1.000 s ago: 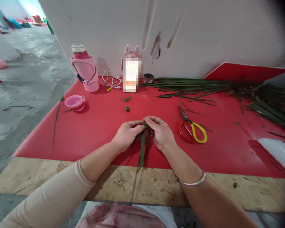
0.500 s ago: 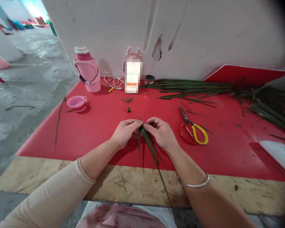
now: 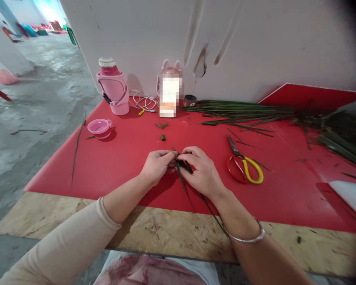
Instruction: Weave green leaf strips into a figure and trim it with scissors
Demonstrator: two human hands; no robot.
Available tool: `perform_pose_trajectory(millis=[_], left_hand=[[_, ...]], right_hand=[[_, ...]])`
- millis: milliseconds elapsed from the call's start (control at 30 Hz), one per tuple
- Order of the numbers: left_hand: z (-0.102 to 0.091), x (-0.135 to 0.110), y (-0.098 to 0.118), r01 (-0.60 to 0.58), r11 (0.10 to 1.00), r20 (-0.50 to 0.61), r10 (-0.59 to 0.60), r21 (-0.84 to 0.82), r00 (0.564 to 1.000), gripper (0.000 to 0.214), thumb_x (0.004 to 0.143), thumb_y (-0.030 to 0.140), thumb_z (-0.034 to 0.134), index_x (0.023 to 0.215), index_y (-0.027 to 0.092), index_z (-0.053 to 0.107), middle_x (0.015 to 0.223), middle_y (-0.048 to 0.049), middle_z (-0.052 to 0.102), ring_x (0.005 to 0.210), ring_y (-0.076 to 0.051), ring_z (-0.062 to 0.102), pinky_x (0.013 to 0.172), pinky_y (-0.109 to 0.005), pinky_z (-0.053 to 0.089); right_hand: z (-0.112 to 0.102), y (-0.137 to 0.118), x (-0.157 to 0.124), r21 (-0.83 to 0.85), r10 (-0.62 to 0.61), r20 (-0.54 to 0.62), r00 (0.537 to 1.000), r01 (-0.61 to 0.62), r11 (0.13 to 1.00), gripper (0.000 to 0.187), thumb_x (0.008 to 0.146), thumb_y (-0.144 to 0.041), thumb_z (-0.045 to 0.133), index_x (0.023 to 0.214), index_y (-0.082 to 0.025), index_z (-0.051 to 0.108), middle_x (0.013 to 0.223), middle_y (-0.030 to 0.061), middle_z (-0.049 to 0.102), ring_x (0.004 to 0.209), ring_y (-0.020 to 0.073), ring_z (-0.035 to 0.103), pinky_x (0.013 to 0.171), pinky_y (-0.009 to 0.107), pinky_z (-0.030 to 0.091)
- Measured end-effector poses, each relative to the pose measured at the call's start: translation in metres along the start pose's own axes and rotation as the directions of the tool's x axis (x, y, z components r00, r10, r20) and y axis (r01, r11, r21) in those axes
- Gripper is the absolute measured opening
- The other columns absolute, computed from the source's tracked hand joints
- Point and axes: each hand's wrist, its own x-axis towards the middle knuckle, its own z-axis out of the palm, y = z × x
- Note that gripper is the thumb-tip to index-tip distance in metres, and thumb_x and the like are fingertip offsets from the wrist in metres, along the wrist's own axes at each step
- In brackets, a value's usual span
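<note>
Just to the right of the right hand lie scissors with red and yellow handles. Beyond both hands lie small leaf pieces, far to the left a pink cup. Nothing blocks the hands. Left hand and right hand pinch thin green leaf strips between the fingertips, low over the red tabletop. The strips' long ends point toward the person, slanting under the right wrist.

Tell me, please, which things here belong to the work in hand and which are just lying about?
In use: left hand and right hand, both pinching leaf strips; likely also the leaf pile and scissors.
Lying about: bottle, cup, cable, jar, scraps.
</note>
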Motion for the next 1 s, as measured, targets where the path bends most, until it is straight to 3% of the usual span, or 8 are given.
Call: perform_pose_trajectory(millis=[100,233,467,667,800,867,1000], left_hand=[[0.0012,-0.0010,0.0003,-0.029,0.999,0.003,0.029,0.033,1.000,0.027,0.061,0.037,0.068,0.055,0.013,0.058,0.046,0.0045,0.044,0.041,-0.004,0.039,0.043,-0.018,0.033],[0.0023,-0.0020,0.0010,-0.026,0.999,-0.002,0.026,0.038,1.000,0.023,0.061,0.035,0.067,0.061,0.013,0.063,0.050,0.0024,0.050,0.045,-0.006,0.045,0.045,-0.019,0.037],[0.0001,-0.0006,-0.0006,-0.013,1.000,-0.033,0.013,0.010,0.999,0.022,0.064,0.034,0.065,0.065,0.013,0.064,0.055,0.0007,0.055,0.048,-0.006,0.048,0.049,-0.019,0.040],[0.0000,-0.0021,0.0009,-0.024,1.000,-0.018,0.024,0.018,1.000,0.022,0.063,0.033,0.067,0.057,0.013,0.061,0.048,0.0028,0.050,0.045,-0.006,0.044,0.047,-0.019,0.037],[-0.0006,0.0000,-0.0014,-0.039,0.999,-0.025,0.040,0.025,0.999,0.022,0.064,0.035,0.067,0.064,0.014,0.065,0.052,0.0016,0.054,0.048,-0.007,0.048,0.049,-0.020,0.039],[-0.0010,0.0012,-0.0026,-0.072,0.997,-0.032,0.072,0.000,0.997,0.023,0.064,0.037,0.068,0.065,0.014,0.065,0.050,0.0032,0.052,0.047,-0.007,0.047,0.050,-0.020,0.040],[-0.0009,0.0012,-0.0025,-0.065,0.995,-0.008,0.064,-0.075,0.998,0.023,0.064,0.035,0.069,0.073,0.014,0.066,0.061,0.0009,0.060,0.053,-0.008,0.053,0.055,-0.022,0.046]], right_hand=[[0.0003,0.0008,-0.0007,-0.025,-0.041,-0.056,0.998,0.039,0.999,0.013,0.079,-0.015,0.056,0.087,-0.023,0.062,0.091,0.0049,0.058,0.086,0.0175,0.055,0.075,0.030,0.047],[-0.0030,-0.0011,-0.0001,-0.014,-0.032,-0.132,0.991,0.030,0.999,0.012,0.082,-0.012,0.053,0.084,-0.021,0.060,0.087,0.0043,0.059,0.082,0.0153,0.057,0.075,0.029,0.047],[-0.0028,-0.0039,0.0000,-0.067,-0.016,0.028,0.999,0.018,0.998,0.029,0.072,-0.007,0.053,0.097,-0.021,0.060,0.098,0.0075,0.055,0.094,0.0206,0.053,0.081,0.034,0.047],[0.0004,-0.0023,-0.0012,-0.052,-0.050,-0.027,0.998,0.048,0.997,0.017,0.082,-0.014,0.050,0.086,-0.022,0.065,0.093,0.0067,0.060,0.089,0.0181,0.057,0.077,0.031,0.048],[-0.0012,-0.0028,-0.0007,0.011,0.008,-0.104,0.995,-0.007,1.000,0.015,0.083,-0.015,0.051,0.087,-0.023,0.064,0.090,0.0055,0.063,0.085,0.0169,0.060,0.077,0.031,0.049],[-0.0014,-0.0021,-0.0009,0.037,0.042,-0.093,0.995,-0.039,0.999,0.012,0.079,-0.017,0.057,0.088,-0.023,0.062,0.092,0.0058,0.062,0.087,0.0182,0.060,0.078,0.032,0.048],[0.0010,0.0000,-0.0023,0.147,0.212,-0.039,0.976,-0.205,0.968,0.023,0.073,-0.020,0.063,0.094,-0.021,0.055,0.088,0.0041,0.062,0.079,0.0172,0.060,0.072,0.030,0.049]])
